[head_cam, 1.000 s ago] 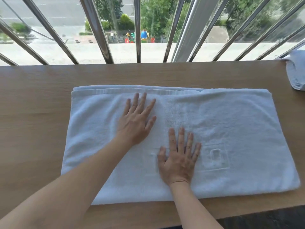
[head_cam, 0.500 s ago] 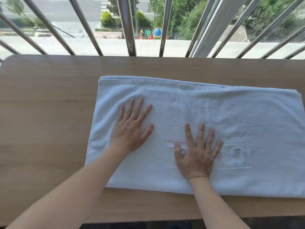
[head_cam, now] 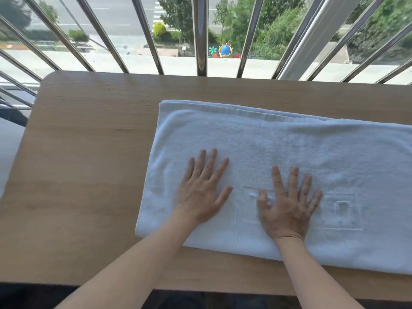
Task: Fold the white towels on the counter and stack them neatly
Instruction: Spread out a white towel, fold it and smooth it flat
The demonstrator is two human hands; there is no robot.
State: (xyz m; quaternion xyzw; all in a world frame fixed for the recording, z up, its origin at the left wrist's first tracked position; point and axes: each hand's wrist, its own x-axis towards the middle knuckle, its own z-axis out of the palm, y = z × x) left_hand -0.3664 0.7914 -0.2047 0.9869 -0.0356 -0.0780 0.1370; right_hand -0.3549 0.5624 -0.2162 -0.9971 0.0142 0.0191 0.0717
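Observation:
A white towel [head_cam: 278,148], folded lengthwise with a second layer showing along its far edge, lies flat on the wooden counter [head_cam: 84,175]. Its right end runs out of the frame. My left hand [head_cam: 204,188] presses flat on the towel's left part, fingers straight and spread. My right hand [head_cam: 287,204] presses flat near the middle, beside an embossed logo panel [head_cam: 341,210]. Both hands sit toward the towel's near edge.
A metal railing [head_cam: 200,36] of slanted bars runs along the counter's far edge, with a street and trees beyond. The counter's rounded left corner [head_cam: 48,79] is in view. Bare wood lies left of the towel.
The view has swung left, so the towel now sits to the right and the second towel at far right is out of sight. Both hands stay flat on the towel, slid slightly toward its left end.

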